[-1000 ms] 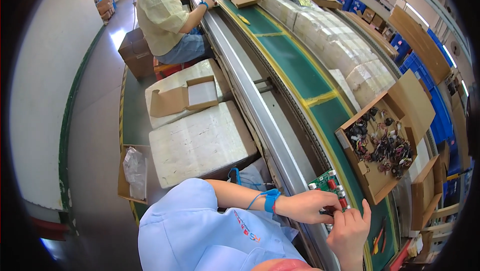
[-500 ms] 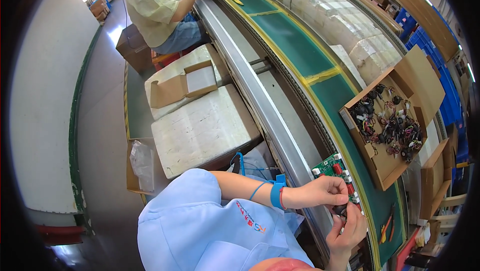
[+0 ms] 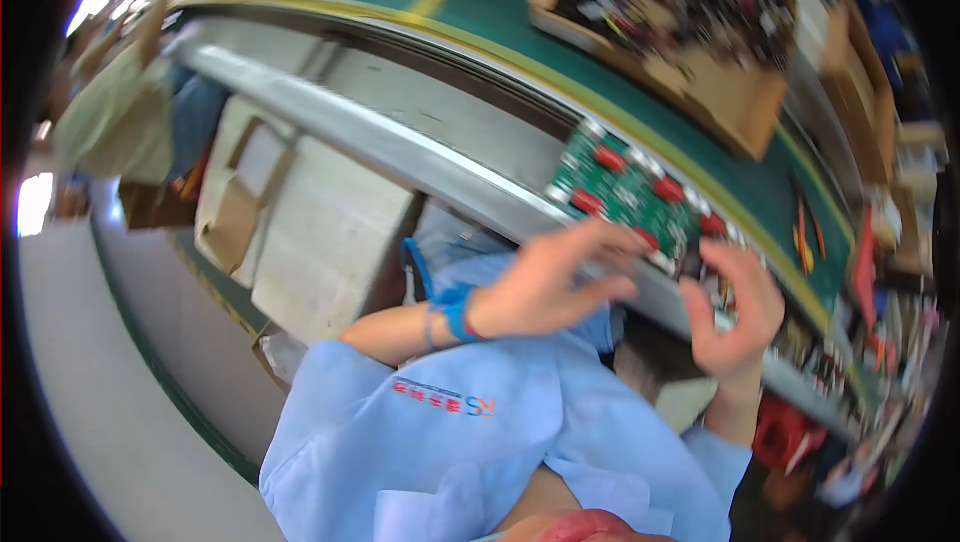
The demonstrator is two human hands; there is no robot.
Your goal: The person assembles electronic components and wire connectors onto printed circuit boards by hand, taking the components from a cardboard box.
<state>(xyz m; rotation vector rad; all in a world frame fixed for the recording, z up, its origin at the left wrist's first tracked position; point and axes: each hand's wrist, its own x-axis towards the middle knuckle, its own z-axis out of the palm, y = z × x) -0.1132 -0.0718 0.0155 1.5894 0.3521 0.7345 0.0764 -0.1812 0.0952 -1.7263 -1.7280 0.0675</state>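
Note:
A green circuit board with red and white parts rests at the metal rail of the work line. My left hand, with a blue wrist strap, is over the board's near edge, thumb and fingers apart, holding nothing I can see. At the board's right end, my right hand has its thumb and forefinger spread. Between the two hands, a small dark part shows at the board's edge; blur hides whether my right fingertips touch it.
Beyond the board, a cardboard box of tangled wired parts stands on the green line. Orange-handled pliers lie to the right. White foam blocks carry a small open carton. A co-worker sits at far left.
My view has swung right and blurs. My hands, together at a small dark part before, have come apart and their fingers have spread. More of the circuit board shows now.

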